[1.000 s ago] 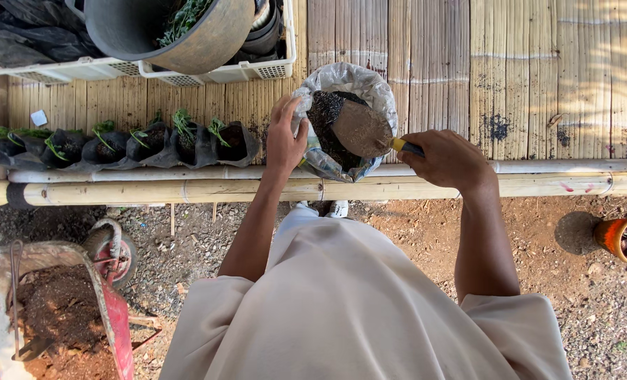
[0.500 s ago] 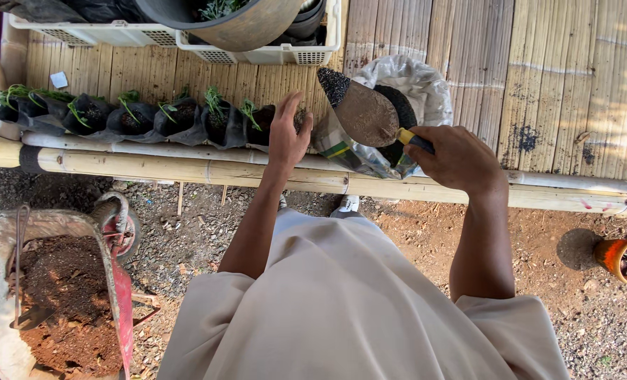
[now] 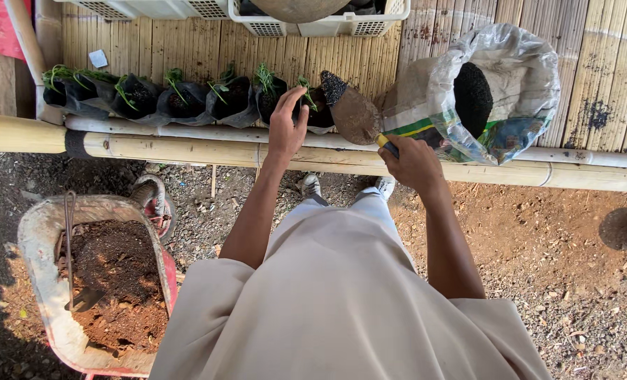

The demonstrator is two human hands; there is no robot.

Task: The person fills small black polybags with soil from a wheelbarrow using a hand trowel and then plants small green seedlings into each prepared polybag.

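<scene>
Plainly, the right hand is clenched round the yellow handle of a rust-brown metal trowel, so that the handle is nearly all hidden in the fist; the blade reaches away from the hand, up and to its left, with a heap of dark soil at its tip, just over the nearest small black plastic seedling bag; the left hand has its fingers curled on the rim of that bag, though whether it pinches the plastic or only steadies it cannot be told; both forearms stretch forward from a cream garment, the left arm nearly straight, the right bent at the wrist; beyond the left hand a row of black seedling bags with green sprouts runs along the slatted bamboo bench; just right of the right hand leans an open translucent plastic sack of dark potting mix; beneath both hands lies a thick bamboo rail; white plastic crates are cut off at the upper edge; below the left arm stands a worn red wheelbarrow of brown soil, partly cut off.
</scene>
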